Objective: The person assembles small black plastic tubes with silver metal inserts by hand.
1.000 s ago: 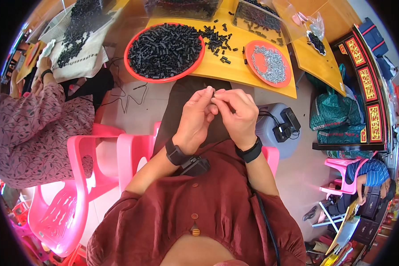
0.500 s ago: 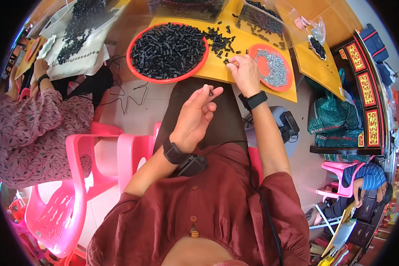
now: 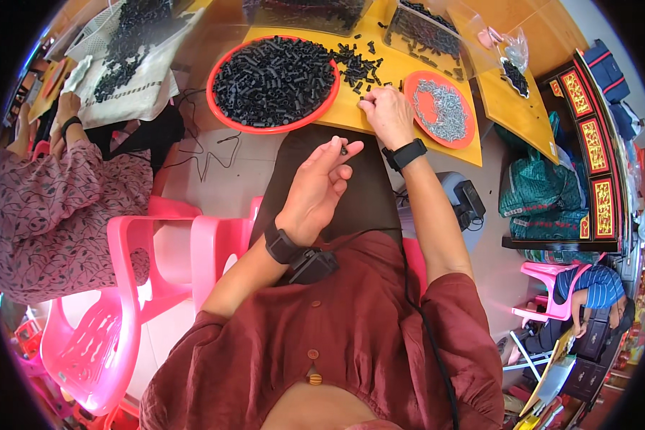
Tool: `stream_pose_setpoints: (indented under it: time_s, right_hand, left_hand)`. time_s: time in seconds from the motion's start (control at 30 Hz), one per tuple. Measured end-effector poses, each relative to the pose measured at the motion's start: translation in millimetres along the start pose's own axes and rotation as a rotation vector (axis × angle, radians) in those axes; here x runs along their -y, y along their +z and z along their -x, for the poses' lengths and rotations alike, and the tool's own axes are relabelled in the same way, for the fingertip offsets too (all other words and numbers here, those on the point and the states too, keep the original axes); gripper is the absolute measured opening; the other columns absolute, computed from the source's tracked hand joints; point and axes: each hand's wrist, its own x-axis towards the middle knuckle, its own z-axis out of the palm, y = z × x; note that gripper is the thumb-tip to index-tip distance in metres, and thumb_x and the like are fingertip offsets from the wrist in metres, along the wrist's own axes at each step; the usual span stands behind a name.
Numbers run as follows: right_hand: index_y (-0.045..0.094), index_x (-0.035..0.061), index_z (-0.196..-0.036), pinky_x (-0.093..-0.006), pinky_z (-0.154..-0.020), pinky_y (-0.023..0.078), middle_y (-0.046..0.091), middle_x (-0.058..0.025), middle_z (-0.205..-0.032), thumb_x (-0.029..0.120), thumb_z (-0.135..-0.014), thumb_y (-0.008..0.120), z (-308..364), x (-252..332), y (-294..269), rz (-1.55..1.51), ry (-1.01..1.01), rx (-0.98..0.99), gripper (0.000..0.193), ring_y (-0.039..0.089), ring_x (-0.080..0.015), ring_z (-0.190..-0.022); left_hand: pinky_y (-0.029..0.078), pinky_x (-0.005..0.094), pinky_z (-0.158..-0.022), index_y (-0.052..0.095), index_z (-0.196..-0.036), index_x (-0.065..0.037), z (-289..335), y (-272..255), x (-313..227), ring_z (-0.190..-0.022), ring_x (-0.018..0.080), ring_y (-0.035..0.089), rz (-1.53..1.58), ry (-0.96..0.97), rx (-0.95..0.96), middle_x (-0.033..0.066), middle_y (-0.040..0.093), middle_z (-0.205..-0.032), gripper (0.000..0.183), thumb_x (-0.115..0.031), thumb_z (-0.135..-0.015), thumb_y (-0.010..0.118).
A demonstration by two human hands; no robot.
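My left hand [image 3: 314, 188] is held over my lap, palm turned inward. Between its thumb and fingers it pinches a small black tubular part [image 3: 344, 150]. My right hand [image 3: 390, 118] rests low over the near edge of the yellow table, thumb and forefinger pressed together; what they hold is too small to make out. Several loose black tubular parts [image 3: 358, 68] are scattered just beyond it. To its right lies a red plate [image 3: 421, 77] of small silvery screws [image 3: 448, 111]. A red-rimmed basin [image 3: 211, 100] heaped with black tubular parts [image 3: 272, 82] stands to its left.
Clear bins [image 3: 423, 39] with more black parts stand at the back of the yellow table [image 3: 469, 147]. At left, another person [image 3: 64, 193] sits near a cloth [image 3: 132, 104] covered in black parts. Pink chairs [image 3: 125, 287] stand close on my left; green sacks [image 3: 541, 186] lie at right.
My right hand has shifted slightly left and turned more palm-down, its fingertips lower at the table edge. My left hand keeps its pinch on the small black part.
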Motion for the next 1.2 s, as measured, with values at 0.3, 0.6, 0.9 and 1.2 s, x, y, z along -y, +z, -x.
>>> stream_pose_setpoints:
  time_s: [0.3,0.6,0.9,1.2]
  right_hand:
    - [0.066,0.0015,-0.071,-0.0442,-0.062,0.050,0.063,-0.0197,-0.069,0.017,-0.073,0.068,-14.4,-4.5,12.1,0.058,0.003,0.024,0.016,0.063,-0.0376,-0.067]
    - [0.067,-0.0012,-0.096,-0.0263,-0.060,0.048,0.065,-0.0083,-0.071,0.012,-0.081,0.064,49.8,22.6,-46.6,-0.652,0.160,0.099,0.021,0.060,-0.0137,-0.062]
    - [0.067,-0.0025,-0.097,-0.0177,-0.066,0.047,0.065,-0.0051,-0.093,-0.004,-0.082,0.065,94.9,75.1,-70.1,-1.162,0.176,-0.029,0.015,0.060,-0.0051,-0.076]
    - [0.065,-0.0046,-0.096,-0.0200,-0.064,0.049,0.064,-0.0070,-0.093,-0.008,-0.081,0.064,101.7,86.8,-66.6,-1.174,0.079,-0.076,0.016,0.062,-0.0083,-0.073]
  left_hand:
    - [0.038,0.0165,-0.055,0.055,-0.105,-0.011,-4.2,-2.2,0.0,-0.063,0.0033,0.046,0.009,-0.004,0.007,0.0021,0.064,-0.111,0.019,-0.028,-0.096,0.053]
    - [0.040,0.0166,-0.055,0.055,-0.108,-0.011,-6.6,-7.3,-1.0,-0.064,0.0033,0.048,0.045,-0.004,0.009,0.0009,0.064,-0.108,0.021,-0.029,-0.096,0.053]
    - [0.036,0.0162,-0.051,0.056,-0.104,-0.010,3.8,4.0,-1.2,-0.061,0.0031,0.046,0.008,0.057,-0.006,0.0008,0.065,-0.105,0.021,-0.029,-0.096,0.054]
    - [0.037,0.0155,-0.054,0.057,-0.100,-0.009,14.4,15.3,-3.3,-0.058,0.0014,0.046,-0.040,0.251,0.086,0.0040,0.066,-0.102,0.018,-0.026,-0.096,0.054]
